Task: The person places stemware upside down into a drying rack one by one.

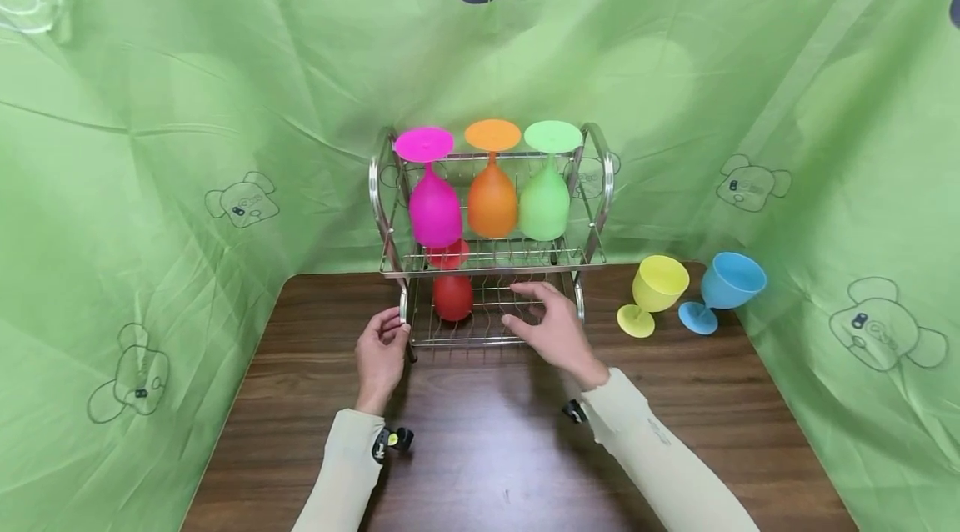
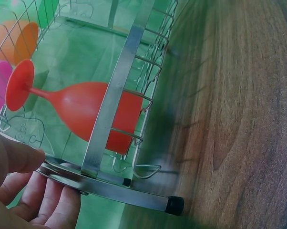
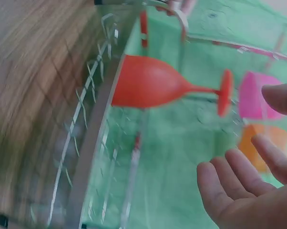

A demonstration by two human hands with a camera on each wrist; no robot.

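Red goblet (image 1: 453, 299): metal rack (image 1: 491, 271), lower tier, left; inverted, long axis roughly upright, foot uppermost. Left hand (image 1: 381, 355): gripping rack's left side. Right hand (image 1: 553, 327): thumb and fingers apart, right of goblet.

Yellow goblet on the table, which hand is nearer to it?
Right. The right hand is left of the yellow goblet, by the rack; the left hand is farther left, gripping the rack's side.
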